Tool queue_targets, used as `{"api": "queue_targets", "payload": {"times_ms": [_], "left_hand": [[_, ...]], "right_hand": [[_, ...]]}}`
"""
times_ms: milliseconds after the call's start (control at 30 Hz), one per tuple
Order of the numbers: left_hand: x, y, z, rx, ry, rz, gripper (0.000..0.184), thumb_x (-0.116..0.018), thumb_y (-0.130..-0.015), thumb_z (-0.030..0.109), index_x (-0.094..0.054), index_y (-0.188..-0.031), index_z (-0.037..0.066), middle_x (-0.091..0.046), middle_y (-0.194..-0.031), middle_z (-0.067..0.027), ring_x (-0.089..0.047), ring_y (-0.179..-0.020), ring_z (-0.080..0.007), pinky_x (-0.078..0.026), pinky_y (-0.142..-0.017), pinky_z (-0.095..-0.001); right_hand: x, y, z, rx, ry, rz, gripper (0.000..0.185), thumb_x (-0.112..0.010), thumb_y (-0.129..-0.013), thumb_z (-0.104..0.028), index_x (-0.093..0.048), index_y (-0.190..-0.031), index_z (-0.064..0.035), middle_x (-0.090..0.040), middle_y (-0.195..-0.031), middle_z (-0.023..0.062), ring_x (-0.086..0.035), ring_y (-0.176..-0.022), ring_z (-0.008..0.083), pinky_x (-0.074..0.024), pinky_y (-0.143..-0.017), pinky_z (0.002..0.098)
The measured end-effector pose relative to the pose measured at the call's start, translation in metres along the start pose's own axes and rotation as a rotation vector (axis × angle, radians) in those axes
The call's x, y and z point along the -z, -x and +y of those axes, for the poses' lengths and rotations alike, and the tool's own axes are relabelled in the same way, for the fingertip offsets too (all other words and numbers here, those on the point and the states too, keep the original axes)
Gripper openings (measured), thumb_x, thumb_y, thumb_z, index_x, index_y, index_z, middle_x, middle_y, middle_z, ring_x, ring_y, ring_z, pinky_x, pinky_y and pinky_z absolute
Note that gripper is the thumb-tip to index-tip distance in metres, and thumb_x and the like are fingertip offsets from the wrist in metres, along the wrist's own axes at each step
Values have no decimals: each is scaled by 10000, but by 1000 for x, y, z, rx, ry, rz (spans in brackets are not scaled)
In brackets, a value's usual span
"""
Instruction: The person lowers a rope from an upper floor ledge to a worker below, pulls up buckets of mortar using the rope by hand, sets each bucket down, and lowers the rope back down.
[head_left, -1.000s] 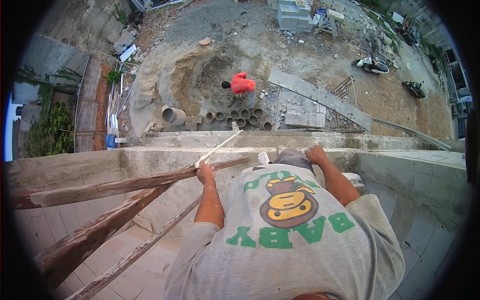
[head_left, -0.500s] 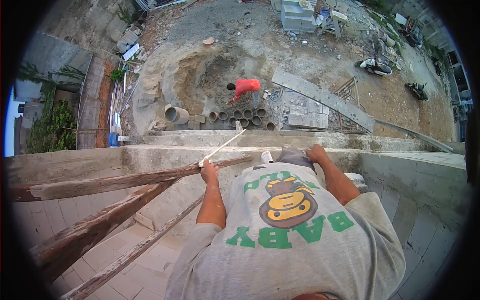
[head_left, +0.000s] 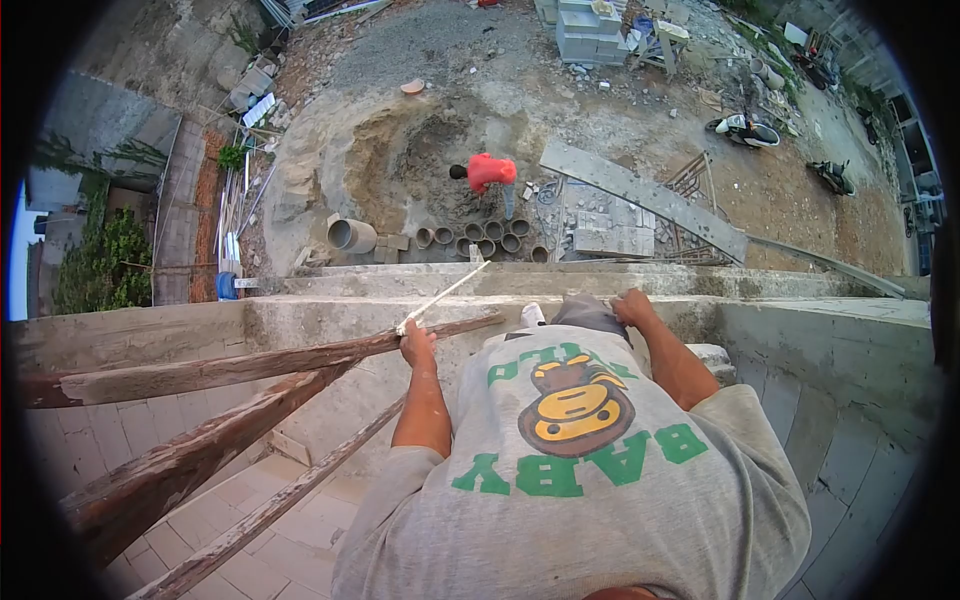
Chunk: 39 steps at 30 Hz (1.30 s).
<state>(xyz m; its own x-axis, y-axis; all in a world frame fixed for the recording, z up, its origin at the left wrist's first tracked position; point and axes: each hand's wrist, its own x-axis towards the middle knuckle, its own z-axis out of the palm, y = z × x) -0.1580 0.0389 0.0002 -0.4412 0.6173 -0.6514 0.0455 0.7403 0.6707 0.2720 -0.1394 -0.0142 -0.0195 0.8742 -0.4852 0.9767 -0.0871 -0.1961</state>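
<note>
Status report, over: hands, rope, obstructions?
Left hand at wooden pole and pale rope. Right hand by dark-clothed leg. Rope straight, toward ledge. Nothing seen across it.

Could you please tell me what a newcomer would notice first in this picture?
Probably the grey shirt with its large cartoon monkey, filling the lower middle. Just left of it, the left hand is at a wooden pole, where a pale rope slants upward. At upper centre, a person in red stands near round containers.

In daylight, beside a pale block wall (head_left: 845,455), I look past a long grey concrete ledge (head_left: 760,283) onto a brown dirt yard (head_left: 640,115) with stacked grey blocks (head_left: 588,42) and a white-and-black motorbike (head_left: 742,129).
</note>
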Motion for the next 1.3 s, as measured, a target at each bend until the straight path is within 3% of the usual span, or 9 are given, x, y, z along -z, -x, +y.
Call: {"api": "queue_targets", "payload": {"times_ms": [333,467,733,1033,1133,1233,1300], "left_hand": [[2,-4,-4,0,14,-20,564,-477,-817,478,-546,-1066,-24,-614,-922,-120,-618,-639,-204,-440,-503,-316],[1,0,-1,-9,6,-11,571,-482,-811,484,-547,-1050,-30,-615,-916,-118,-618,-632,-201,-440,-495,-311],[1,-4,0,-1,-7,-7,570,-488,-810,482,-547,-1024,-43,-620,-902,-115,-618,-625,-198,-447,-485,-308],[1,-3,1,3,-10,-4,559,-482,-822,469,-547,-1028,-46,-623,-904,-119,-622,-633,-201,-448,-488,-310],[2,-1,2,-4,-9,-2,556,-480,-823,468,-549,-1021,-47,-625,-900,-119,-624,-634,-201,-447,-486,-313],[1,0,2,-7,-8,4,556,-480,-821,470,-552,-1009,-48,-627,-893,-118,-625,-632,-202,-446,-482,-316],[1,-2,1,-4,-1,2,556,-481,-819,472,-554,-999,-49,-627,-888,-116,-624,-629,-202,-445,-480,-317]], "right_hand": [[2,-3,-1,-29,-48,-70,152,-549,-744,-205,-630,-747,-76,-618,-614,73,-626,-558,205,-512,-547,318],[0,-4,-1,-113,-160,-73,134,-575,-722,-203,-630,-751,-85,-625,-647,89,-631,-599,236,-514,-580,347],[8,0,-5,3,49,-16,152,-640,-652,-173,-642,-784,-99,-634,-740,141,-626,-723,314,-517,-630,405],[5,-5,-3,-111,-113,-121,162,-611,-671,-155,-647,-814,-87,-634,-743,153,-631,-718,322,-518,-646,411],[-2,-6,1,-28,14,-52,152,-518,-761,-191,-623,-765,-81,-619,-625,81,-633,-579,211,-525,-589,331],[4,-8,-2,-332,-400,-150,161,-509,-771,-195,-624,-766,-81,-619,-634,77,-634,-582,206,-526,-590,328],[0,-9,1,-219,-271,-142,168,-509,-775,-202,-625,-767,-81,-619,-638,74,-634,-583,206,-526,-592,326]]}}
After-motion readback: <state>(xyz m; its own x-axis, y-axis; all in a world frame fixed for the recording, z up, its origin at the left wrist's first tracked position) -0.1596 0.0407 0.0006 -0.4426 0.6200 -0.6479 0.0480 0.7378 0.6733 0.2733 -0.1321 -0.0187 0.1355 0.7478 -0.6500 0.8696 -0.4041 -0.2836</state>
